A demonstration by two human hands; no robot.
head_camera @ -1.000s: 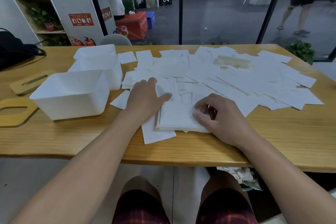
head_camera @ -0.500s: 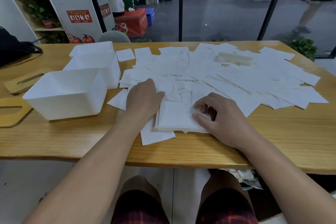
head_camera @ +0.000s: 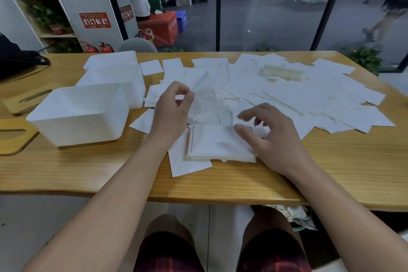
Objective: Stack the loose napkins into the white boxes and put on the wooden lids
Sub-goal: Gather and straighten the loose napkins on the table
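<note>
Since the earlier frames, the left hand (head_camera: 171, 110) has lifted off the napkins it was pressing and now pinches a single napkin (head_camera: 205, 93) between thumb and fingertips, raising it off the pile. The right hand (head_camera: 271, 137) has loosened too, its fingers lifting from the stack (head_camera: 217, 142).

Going left to right: two wooden lids (head_camera: 13, 139) lie at the far left edge of the tabletop (head_camera: 331, 172), not yet used. Beside them sit the white boxes (head_camera: 81, 115); the nearest one looks empty, and the contents of those behind cannot be seen. In front of the person is the small squared stack of napkins, lying on a few loose sheets. Further right, most of the napkins (head_camera: 309, 99) are spread loose across the tabletop.

The task appears to be at an early stage: only one small stack is gathered, nothing visibly boxed, no lid on.

The left hand's fingers are curled, gripping the raised napkin. The right hand hovers half open with spread, bent fingers, its thumb resting on the stack's right edge, holding nothing.
</note>
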